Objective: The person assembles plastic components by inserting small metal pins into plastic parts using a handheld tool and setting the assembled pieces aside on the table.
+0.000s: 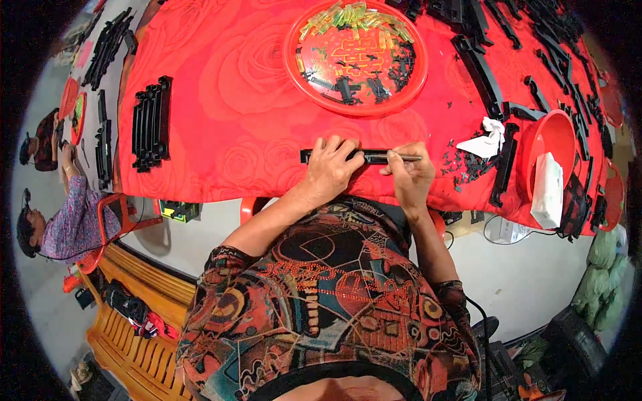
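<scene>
The long, narrow black plastic strip (334, 156) lay flat on the red rose-patterned cloth of the bench (227, 113), close to the near edge and roughly at its middle. The left hand (329, 168) was pressed down over the strip, fingers curled across its top, pinning it in place. The right hand (409, 175) was clenched around a slim metal-tipped tool (400, 158), held like a pen, its point laid along the strip's right end.

This looked like the trimming or scraping step: one piece held steady while the tool worked along its edge. A scatter of small black plastic offcuts (468, 164) just right of the hands, beside a crumpled white tissue (487, 139), fits that reading.

The next move would call for a firm hold from the left hand so the strip did not slide on the cloth, and a controlled, shallow stroke from the tool, kept clear of the left fingertips, which sat very near its point.

Toward the far edge stood a round red plastic tray (304, 83) holding green and black small parts. A stack of black strips (150, 123) lay near the left edge, and a red plastic bowl (552, 137) sat toward the right edge.
</scene>
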Demonstrator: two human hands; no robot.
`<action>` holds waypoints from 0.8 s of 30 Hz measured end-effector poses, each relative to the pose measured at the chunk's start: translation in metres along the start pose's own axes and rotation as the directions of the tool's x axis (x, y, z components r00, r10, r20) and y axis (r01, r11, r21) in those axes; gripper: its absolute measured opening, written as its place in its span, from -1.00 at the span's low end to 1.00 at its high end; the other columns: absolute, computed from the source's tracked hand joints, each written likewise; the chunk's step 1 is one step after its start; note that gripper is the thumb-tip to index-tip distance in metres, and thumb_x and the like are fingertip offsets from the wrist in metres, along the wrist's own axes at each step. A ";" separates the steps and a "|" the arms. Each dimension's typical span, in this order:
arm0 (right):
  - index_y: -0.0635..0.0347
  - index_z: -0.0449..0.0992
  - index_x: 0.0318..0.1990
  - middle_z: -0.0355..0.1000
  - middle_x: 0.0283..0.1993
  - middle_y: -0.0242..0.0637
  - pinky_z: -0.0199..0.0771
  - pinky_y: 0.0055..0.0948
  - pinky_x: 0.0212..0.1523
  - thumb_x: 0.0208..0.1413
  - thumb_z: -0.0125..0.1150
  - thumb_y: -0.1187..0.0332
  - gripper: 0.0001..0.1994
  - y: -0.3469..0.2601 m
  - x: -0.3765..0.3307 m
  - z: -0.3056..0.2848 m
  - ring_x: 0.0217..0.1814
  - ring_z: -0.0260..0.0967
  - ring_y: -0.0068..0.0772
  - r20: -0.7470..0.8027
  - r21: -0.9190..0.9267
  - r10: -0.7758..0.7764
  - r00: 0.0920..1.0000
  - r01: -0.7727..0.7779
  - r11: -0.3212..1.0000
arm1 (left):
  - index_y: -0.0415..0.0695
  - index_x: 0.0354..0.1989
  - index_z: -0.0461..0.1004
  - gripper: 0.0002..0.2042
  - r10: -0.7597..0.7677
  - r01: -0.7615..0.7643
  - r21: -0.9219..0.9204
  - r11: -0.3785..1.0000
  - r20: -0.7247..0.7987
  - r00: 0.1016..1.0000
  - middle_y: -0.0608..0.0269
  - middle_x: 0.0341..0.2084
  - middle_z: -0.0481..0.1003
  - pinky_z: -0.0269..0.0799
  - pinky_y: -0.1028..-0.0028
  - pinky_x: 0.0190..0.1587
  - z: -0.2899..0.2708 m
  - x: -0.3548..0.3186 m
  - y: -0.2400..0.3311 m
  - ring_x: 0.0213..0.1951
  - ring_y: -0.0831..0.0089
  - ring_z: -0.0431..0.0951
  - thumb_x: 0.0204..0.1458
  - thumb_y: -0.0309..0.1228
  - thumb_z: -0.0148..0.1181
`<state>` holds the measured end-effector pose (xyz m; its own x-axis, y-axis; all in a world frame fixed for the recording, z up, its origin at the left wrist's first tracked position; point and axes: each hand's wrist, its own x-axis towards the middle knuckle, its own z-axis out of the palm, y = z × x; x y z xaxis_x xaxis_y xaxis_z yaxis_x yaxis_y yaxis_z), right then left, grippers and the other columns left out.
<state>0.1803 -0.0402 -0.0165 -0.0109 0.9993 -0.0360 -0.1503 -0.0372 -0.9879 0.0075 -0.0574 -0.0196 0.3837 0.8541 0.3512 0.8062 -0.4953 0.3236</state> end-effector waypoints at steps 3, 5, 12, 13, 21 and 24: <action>0.27 0.29 -0.39 0.33 -0.45 -0.34 0.48 -0.63 -0.53 0.03 0.12 0.61 -0.88 -0.001 0.001 0.000 -0.50 0.34 -0.65 -0.001 -0.034 0.018 1.000 -0.018 0.999 | -0.07 -0.39 0.44 -0.86 0.003 -0.003 -0.015 1.000 -0.006 1.000 0.26 -0.24 0.39 0.18 0.29 -0.28 0.001 -0.001 -0.001 -0.25 0.32 0.33 -0.19 -0.44 0.08; 0.27 0.29 -0.39 0.33 -0.45 -0.33 0.46 -0.64 -0.54 0.03 0.12 0.60 -0.89 -0.001 0.001 0.000 -0.51 0.35 -0.65 -0.001 -0.047 0.018 1.000 -0.018 0.999 | -0.07 -0.41 0.42 -0.87 0.018 -0.017 0.011 1.000 -0.011 1.000 0.25 -0.25 0.39 0.18 0.30 -0.28 0.002 -0.001 -0.001 -0.26 0.31 0.33 -0.19 -0.44 0.08; 0.28 0.32 -0.40 0.35 -0.50 -0.35 0.42 -0.63 -0.58 0.03 0.14 0.59 -0.89 0.004 0.001 -0.005 -0.53 0.36 -0.65 0.068 -0.120 -0.055 0.996 0.063 0.991 | -0.08 -0.43 0.40 -0.89 0.048 -0.048 -0.013 0.999 0.024 0.999 0.21 -0.28 0.38 0.18 0.31 -0.30 -0.001 0.004 -0.001 -0.27 0.30 0.34 -0.19 -0.43 0.08; 0.28 0.31 -0.40 0.36 -0.51 -0.35 0.43 -0.63 -0.58 0.02 0.14 0.59 -0.89 0.005 0.001 -0.005 -0.53 0.36 -0.65 0.062 -0.153 -0.074 0.995 0.083 0.985 | -0.09 -0.43 0.39 -0.89 0.051 -0.050 -0.013 0.999 0.019 0.999 0.21 -0.28 0.38 0.18 0.31 -0.31 0.000 0.004 -0.001 -0.28 0.30 0.34 -0.19 -0.43 0.08; 0.26 0.30 -0.38 0.34 -0.46 -0.35 0.49 -0.63 -0.53 0.04 0.12 0.60 -0.89 0.005 0.001 -0.003 -0.52 0.35 -0.65 0.042 -0.094 -0.032 0.999 0.036 0.995 | -0.09 -0.45 0.41 -0.90 0.030 -0.030 -0.010 0.999 -0.055 0.998 0.26 -0.31 0.39 0.18 0.34 -0.34 0.001 0.002 -0.001 -0.30 0.33 0.36 -0.20 -0.44 0.09; 0.25 0.30 -0.37 0.35 -0.43 -0.36 0.49 -0.64 -0.53 0.05 0.11 0.61 -0.89 0.005 0.000 -0.004 -0.50 0.35 -0.65 0.034 0.031 -0.033 0.999 0.032 0.999 | -0.08 -0.46 0.43 -0.91 -0.024 0.021 -0.032 0.999 -0.083 0.996 0.31 -0.33 0.41 0.18 0.34 -0.35 0.003 0.000 0.000 -0.31 0.35 0.37 -0.20 -0.45 0.10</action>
<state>0.1839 -0.0402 -0.0221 -0.0397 0.9992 0.0020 -0.1813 -0.0052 -0.9834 0.0087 -0.0571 -0.0224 0.3257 0.8497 0.4147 0.7993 -0.4817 0.3592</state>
